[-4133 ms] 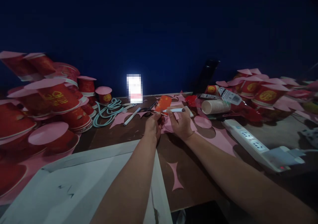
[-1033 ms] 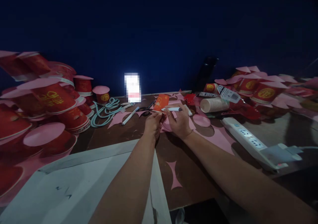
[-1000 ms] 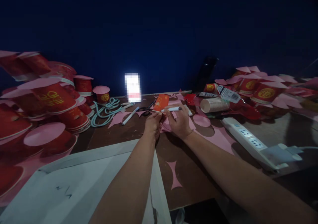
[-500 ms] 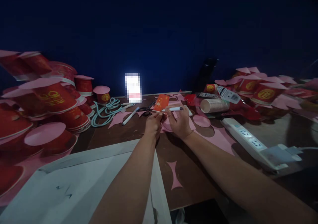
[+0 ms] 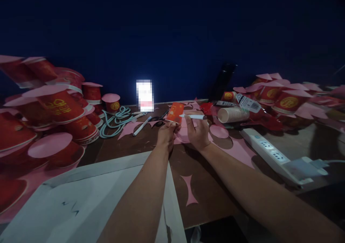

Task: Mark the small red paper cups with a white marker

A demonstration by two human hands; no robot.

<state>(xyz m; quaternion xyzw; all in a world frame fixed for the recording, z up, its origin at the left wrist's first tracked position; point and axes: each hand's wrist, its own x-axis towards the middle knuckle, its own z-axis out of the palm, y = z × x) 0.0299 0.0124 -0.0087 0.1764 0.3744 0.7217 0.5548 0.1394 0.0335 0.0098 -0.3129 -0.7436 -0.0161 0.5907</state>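
At the middle of the table my left hand is closed on the near rim of a red paper cup, which is tilted with its printed side up. My right hand grips a white marker lying almost level. The marker's left end is at the cup's right side; whether it touches cannot be made out. Pink paper with curved cut edges lies beneath both hands. To the left rests a second white marker, beside dark-handled scissors.
Red cups with pink discs are piled at left, and more at right. A coiled cable, a bright pixelated screen, a stack of paper cups, a power strip and a white board surround the hands.
My right hand has moved slightly right with the marker, whose left end has shifted from near my left fingers to the cup's side. My left hand has barely moved.
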